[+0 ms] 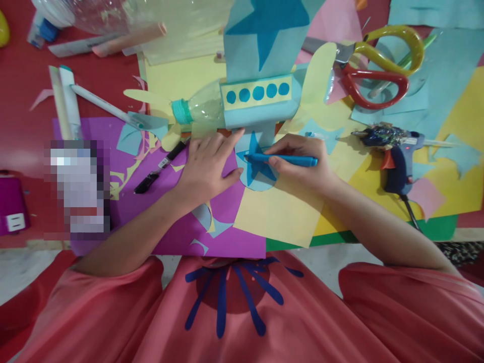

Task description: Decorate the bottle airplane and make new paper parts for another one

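A plastic bottle plane [204,108] with a teal cap, light blue paper wrap and a yellow strip of blue dots lies across the middle. Its lower wing [264,184] carries a blue star [255,171]. My right hand [302,156] is closed around a blue marker [293,160], whose tip touches the star's left part. Flat beside the wing, my left hand [207,169] has its fingers spread, with the index fingertip at the wing's upper left edge. On the upper wing [242,55] is a larger blue star [266,25].
Scissors [378,83] with yellow and red handles lie at upper right, above a glue gun [397,156]. Left of my left hand are a black pen [161,166], paper scraps and a blurred-out object [81,189]. More markers [102,106] lie at upper left.
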Demonstrator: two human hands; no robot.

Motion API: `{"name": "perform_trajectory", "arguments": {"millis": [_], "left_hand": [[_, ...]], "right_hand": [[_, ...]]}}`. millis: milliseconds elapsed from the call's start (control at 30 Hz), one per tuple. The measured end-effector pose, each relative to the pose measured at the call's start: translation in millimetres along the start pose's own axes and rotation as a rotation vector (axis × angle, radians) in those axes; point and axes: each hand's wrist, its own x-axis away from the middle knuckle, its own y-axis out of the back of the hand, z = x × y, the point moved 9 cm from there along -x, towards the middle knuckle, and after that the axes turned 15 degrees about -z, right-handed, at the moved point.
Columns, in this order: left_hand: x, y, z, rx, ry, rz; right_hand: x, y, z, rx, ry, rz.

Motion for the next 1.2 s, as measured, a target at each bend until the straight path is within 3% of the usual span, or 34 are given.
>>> {"name": "perform_trajectory", "arguments": {"millis": [300, 533, 1200], "left_hand": [[0.0, -1.2, 0.2, -0.016, -0.009, 0.003], [0.9, -0.2, 0.2, -0.014, -0.008, -0.006], [0.3, -1.0, 0.3, -0.015, -0.009, -0.002]], "right_hand": [[-0.4, -0.1, 1.2, -0.051, 0.038, 0.002], [-0.4, 6.1, -2.1, -0.011, 0.037, -0.073], [-0.8, 1.0, -1.9, -0.026, 0.001, -0.002]]}}
